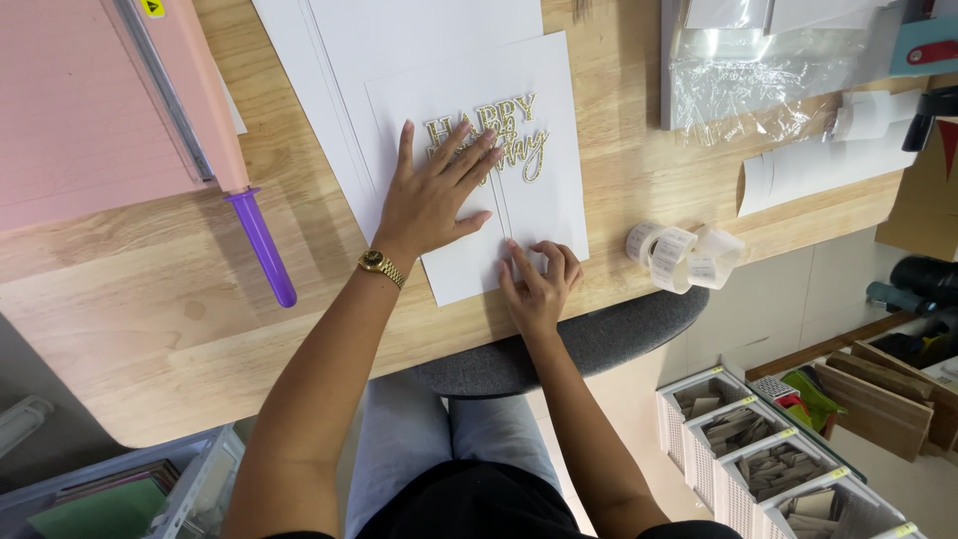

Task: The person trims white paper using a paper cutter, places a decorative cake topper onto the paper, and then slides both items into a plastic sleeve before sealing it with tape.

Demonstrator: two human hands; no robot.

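A white card lies at the centre of the frame on the wooden counter, its long axis running from the upper middle down toward the person's body, slightly tilted. Glittery gold cut-out lettering sits across its upper part.

The left hand lies flat on the card, palm down, fingers spread and reaching up and right so that the fingertips cover the left part of the lettering; its grip is apart, pressing rather than clasping. The right hand is at the card's lower edge, just below and right of the left hand, fingers curled with the tips pressing or pinching at a seam that runs lengthwise down the card; whether anything is caught between them I cannot tell. The left hand is the nearer one to the lettering, the right nearer to the lower edge.

More white sheets lie under the card toward the upper middle. A pink paper trimmer with a purple handle fills the upper left. Right of the card, a loose roll of white stickers rests near the counter's edge, and clear plastic bags lie in the upper right.

On the floor at lower right, a row of white bins holds small brownish pieces, sorted one kind to a bin. At lower left a clear tub holds coloured paper.
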